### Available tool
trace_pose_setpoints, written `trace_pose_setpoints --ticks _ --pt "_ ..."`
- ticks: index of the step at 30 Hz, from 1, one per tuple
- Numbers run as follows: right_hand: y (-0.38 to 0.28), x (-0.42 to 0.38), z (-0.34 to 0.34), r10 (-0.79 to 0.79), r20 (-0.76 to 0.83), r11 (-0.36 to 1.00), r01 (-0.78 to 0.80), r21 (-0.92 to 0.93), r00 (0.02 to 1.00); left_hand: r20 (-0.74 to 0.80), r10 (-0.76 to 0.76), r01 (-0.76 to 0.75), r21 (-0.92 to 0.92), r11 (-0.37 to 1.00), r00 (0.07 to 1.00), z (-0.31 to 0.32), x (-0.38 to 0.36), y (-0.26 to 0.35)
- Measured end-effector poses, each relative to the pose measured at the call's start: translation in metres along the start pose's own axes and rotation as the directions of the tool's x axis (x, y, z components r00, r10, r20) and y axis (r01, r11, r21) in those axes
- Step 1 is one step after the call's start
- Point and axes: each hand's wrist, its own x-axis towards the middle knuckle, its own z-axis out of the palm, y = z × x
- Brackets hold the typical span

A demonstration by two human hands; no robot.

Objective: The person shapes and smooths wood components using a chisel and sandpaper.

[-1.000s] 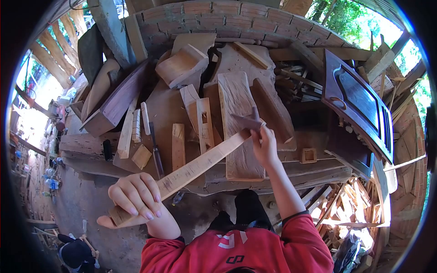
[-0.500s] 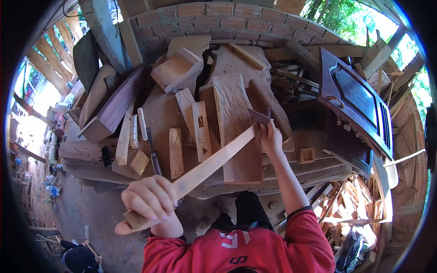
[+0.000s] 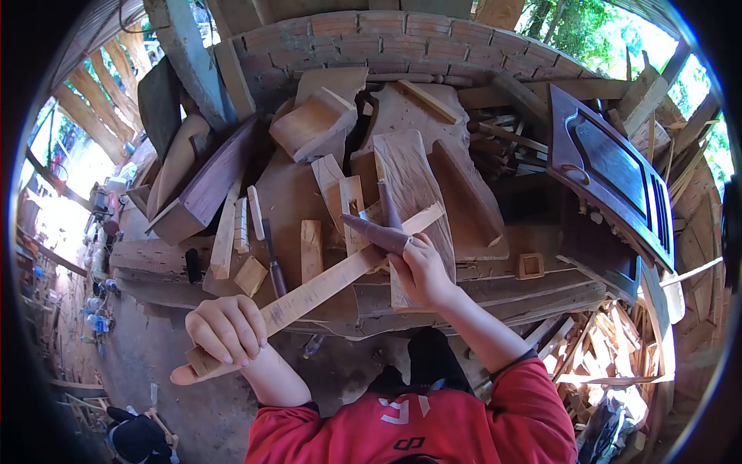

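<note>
My left hand (image 3: 226, 329) is closed round the lower end of a long pale wooden strip (image 3: 317, 286), which slants up to the right over the bench. My right hand (image 3: 423, 271) grips a folded brown sheet that looks like sandpaper (image 3: 379, 233), wrapped over the strip towards its far end. Two flaps of the sheet stick up and left from my fingers. Beneath the strip lie a broad rough board (image 3: 410, 174) and a piece of wood with cut slots (image 3: 352, 199). A chisel with a dark handle (image 3: 277, 277) rests left of the strip.
Small wood blocks (image 3: 251, 276) lie on the bench's left part. A dark panelled door (image 3: 614, 174) leans at the right, with a small square frame (image 3: 530, 266) near it. Offcuts (image 3: 599, 340) are heaped at lower right. A brick wall (image 3: 379, 27) stands behind.
My right hand and the sandpaper have moved left and down along the strip, away from its far end. My left hand, still holding the strip, has shifted slightly left.
</note>
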Motion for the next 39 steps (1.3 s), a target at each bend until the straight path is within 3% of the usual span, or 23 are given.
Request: trace_pose_setpoints --ticks 2,3,4,6,9,11,13,15,17,19,20,21,22,23,25,27,28,30,31,32,33,35,39 --pt "0.015 -0.014 0.003 0.062 -0.012 0.995 -0.063 -0.081 0.998 0.115 -0.025 0.024 0.014 1.0 0.993 -0.005 -0.002 0.003" --pt "0.059 -0.039 0.024 0.415 -0.078 0.909 -0.416 0.006 0.906 0.107 -0.02 0.018 0.022 1.0 0.994 -0.006 -0.003 0.004" --pt "0.053 -0.021 0.003 0.575 -0.044 0.807 -0.575 -0.136 0.817 0.088 -0.02 0.018 0.023 1.0 0.996 -0.007 -0.005 0.004" --pt "0.079 -0.016 -0.009 0.634 -0.151 0.744 -0.652 -0.149 0.758 0.072 -0.023 0.022 0.021 1.0 0.997 -0.008 -0.009 0.005" --pt "0.05 -0.001 -0.007 0.67 0.081 0.728 -0.633 -0.261 0.738 0.136 -0.017 0.019 -0.009 1.0 0.991 -0.005 -0.009 0.003" --pt "0.011 -0.013 0.011 0.214 0.163 0.974 -0.197 -0.112 0.963 0.14 -0.004 0.008 -0.025 1.0 0.99 0.002 -0.004 -0.001" --pt "-0.046 -0.004 0.005 -0.047 0.096 0.997 0.04 0.07 0.994 0.143 0.003 0.002 -0.034 0.999 0.99 0.003 -0.003 -0.002" --pt "-0.021 -0.02 0.01 -0.04 0.049 0.999 0.04 0.009 0.998 0.227 -0.006 0.016 -0.044 0.999 0.974 -0.002 -0.005 0.001" --pt "0.043 -0.039 0.02 0.488 0.031 0.845 -0.481 0.234 0.873 0.119 -0.01 0.01 0.002 1.0 0.993 -0.003 -0.012 0.004" --pt "0.056 -0.024 -0.007 0.747 -0.039 0.64 -0.734 -0.227 0.664 0.009 0.0 0.0 0.041 0.999 1.0 0.002 -0.019 0.007" --pt "0.051 -0.022 -0.007 0.668 -0.101 0.702 -0.669 -0.243 0.737 -0.1 0.022 -0.015 0.077 0.997 0.995 0.006 -0.022 0.007" --pt "0.012 -0.003 -0.011 0.723 0.105 0.681 -0.68 -0.273 0.683 -0.209 0.049 -0.027 0.109 0.994 0.977 0.009 -0.023 0.004" --pt "0.001 -0.018 0.005 0.481 0.164 0.863 -0.432 -0.263 0.861 -0.215 0.071 -0.048 0.111 0.993 0.974 0.01 -0.024 0.003" --pt "-0.043 -0.008 0.012 0.166 0.018 0.984 -0.164 -0.072 0.986 -0.225 0.065 -0.043 0.105 0.994 0.972 0.012 -0.026 0.001" --pt "-0.071 -0.003 0.012 -0.018 0.062 0.992 0.01 0.123 0.998 -0.244 0.087 -0.064 0.1 0.993 0.966 0.014 -0.027 0.002" --pt "-0.044 -0.007 0.009 -0.035 0.029 0.999 0.035 -0.001 0.999 -0.247 0.074 -0.041 0.135 0.99 0.966 0.014 -0.028 0.004" --pt "-0.026 -0.006 0.006 0.051 0.032 0.988 -0.045 -0.151 0.998 -0.255 0.055 -0.015 0.158 0.987 0.965 0.015 -0.031 0.006" --pt "0.024 -0.024 -0.001 0.414 -0.006 0.86 -0.393 -0.326 0.91 -0.294 0.068 -0.019 0.167 0.986 0.953 0.012 -0.037 0.007" --pt "0.055 -0.036 -0.005 0.373 -0.076 0.804 -0.363 -0.471 0.925 -0.337 0.08 -0.02 0.177 0.984 0.938 0.011 -0.042 0.007" --pt "0.075 -0.041 -0.01 0.528 -0.123 0.776 -0.536 -0.334 0.841 -0.325 0.071 -0.017 0.164 0.986 0.943 0.009 -0.047 0.008" --pt "0.082 -0.042 -0.017 0.634 -0.117 0.68 -0.624 -0.386 0.764 -0.333 0.083 -0.022 0.182 0.983 0.939 0.008 -0.051 0.009" --pt "0.08 -0.041 -0.019 0.575 -0.199 0.707 -0.604 -0.367 0.794 -0.394 0.078 -0.021 0.145 0.989 0.916 0.006 -0.059 0.01" --pt "0.068 -0.046 0.0 0.486 -0.156 0.775 -0.507 -0.379 0.86 -0.677 0.301 -0.059 0.356 0.933 0.671 -0.005 -0.08 0.003"
